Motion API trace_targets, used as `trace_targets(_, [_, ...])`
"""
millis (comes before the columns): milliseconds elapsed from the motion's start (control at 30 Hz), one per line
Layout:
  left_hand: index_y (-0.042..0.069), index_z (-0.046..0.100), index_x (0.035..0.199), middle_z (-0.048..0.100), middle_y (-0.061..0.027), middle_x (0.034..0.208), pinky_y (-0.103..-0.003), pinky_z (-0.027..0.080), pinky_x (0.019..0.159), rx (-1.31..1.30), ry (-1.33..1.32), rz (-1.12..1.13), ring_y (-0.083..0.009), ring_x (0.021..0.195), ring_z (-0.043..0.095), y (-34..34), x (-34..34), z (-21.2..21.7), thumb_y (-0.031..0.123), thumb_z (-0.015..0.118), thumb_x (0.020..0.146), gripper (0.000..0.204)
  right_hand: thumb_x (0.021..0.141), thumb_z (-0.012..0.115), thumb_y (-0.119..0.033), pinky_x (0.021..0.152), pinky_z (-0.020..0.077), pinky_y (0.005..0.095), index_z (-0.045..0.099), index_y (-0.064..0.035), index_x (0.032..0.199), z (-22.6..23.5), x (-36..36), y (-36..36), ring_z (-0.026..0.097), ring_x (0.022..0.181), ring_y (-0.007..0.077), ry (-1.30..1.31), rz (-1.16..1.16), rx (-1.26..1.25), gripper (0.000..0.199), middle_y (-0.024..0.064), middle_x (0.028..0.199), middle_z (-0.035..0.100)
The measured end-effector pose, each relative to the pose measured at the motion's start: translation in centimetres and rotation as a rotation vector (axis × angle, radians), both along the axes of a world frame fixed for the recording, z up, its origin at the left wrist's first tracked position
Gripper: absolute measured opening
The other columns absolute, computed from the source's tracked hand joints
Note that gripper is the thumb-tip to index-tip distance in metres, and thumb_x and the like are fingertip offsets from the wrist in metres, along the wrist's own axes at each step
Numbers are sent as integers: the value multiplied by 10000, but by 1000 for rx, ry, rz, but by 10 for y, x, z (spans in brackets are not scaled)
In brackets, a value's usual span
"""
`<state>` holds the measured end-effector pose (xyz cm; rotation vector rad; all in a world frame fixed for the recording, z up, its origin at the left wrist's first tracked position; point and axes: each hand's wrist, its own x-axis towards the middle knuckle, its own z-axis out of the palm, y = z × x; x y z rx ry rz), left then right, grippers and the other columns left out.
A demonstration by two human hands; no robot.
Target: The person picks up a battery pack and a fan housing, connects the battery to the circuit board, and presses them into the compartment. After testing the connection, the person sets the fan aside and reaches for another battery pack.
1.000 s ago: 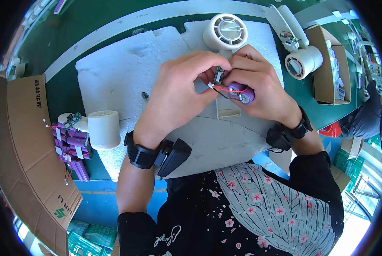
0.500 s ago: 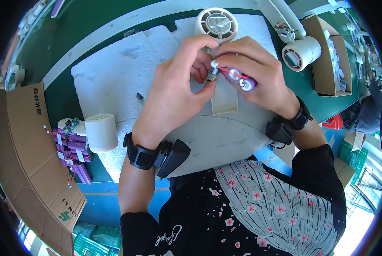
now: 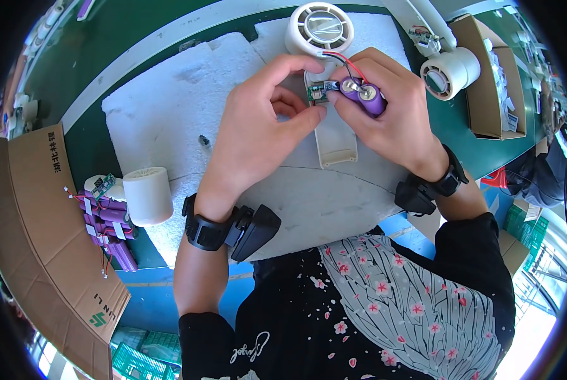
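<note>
A white handheld fan point(image 3: 337, 142) lies on the foam sheet, its round head point(image 3: 322, 28) away from me and its handle open toward me. My right hand point(image 3: 394, 104) is closed around a purple battery pack point(image 3: 372, 101) of two cells, metal ends up, beside the handle. Red and black wires point(image 3: 347, 60) loop from the pack toward the fan's neck. A small green circuit board point(image 3: 320, 92) lies over the upper handle, next to the cells. My left hand point(image 3: 261, 120) brackets that handle, index fingertip near the neck and thumb on its edge below the board; other fingers are curled.
At left stand a white cylindrical part point(image 3: 148, 196) and a pile of purple battery packs point(image 3: 112, 221) with boards and wires. Another white fan point(image 3: 449, 73) lies at right, beside an open carton point(image 3: 518, 95) of small parts. A cardboard sheet point(image 3: 36, 209) rises along the left edge.
My right hand has turned the battery pack and brought it beside the board. The board, earlier pinched at my left fingers, now lies over the handle. The wires loop up toward the fan head.
</note>
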<state>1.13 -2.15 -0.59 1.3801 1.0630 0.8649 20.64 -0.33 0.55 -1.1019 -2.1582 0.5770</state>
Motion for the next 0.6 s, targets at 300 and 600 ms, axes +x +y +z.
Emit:
trace_targets(300, [29, 582, 1207, 623, -17, 895, -195, 460, 652, -126, -36, -58, -70, 757, 569, 7, -7, 2, -21, 666, 837, 383, 742, 731, -48, 668, 483, 288, 639, 3, 908, 1, -1, 0, 591, 727, 204, 61, -38, -77, 197, 92, 907, 602])
trace_targets(600, [22, 594, 1154, 637, -24, 933, -176, 443, 617, -71, 46, 32, -47, 715, 563, 3, 4, 0, -45, 664, 813, 355, 732, 727, -16, 680, 490, 283, 645, -2, 912, 3, 6, 5, 609, 739, 211, 22, 69, -62, 198, 96, 909, 620])
